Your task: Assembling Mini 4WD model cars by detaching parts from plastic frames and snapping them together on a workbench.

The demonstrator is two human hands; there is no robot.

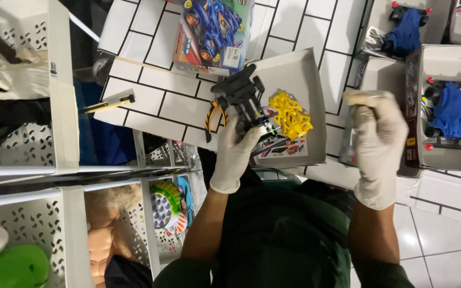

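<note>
Our gloved left hand (234, 154) grips the black toy car chassis (243, 101), long axis pointing away over the open box's (316, 90) left edge, while our right hand (378, 140) hovers clenched, empty as far as we can see.

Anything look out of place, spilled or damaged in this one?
Nothing looks spilled or broken. The left hand holds a black toy car frame over an open box lid where a loose yellow part lies. The right hand is closed, apparently empty.
</note>
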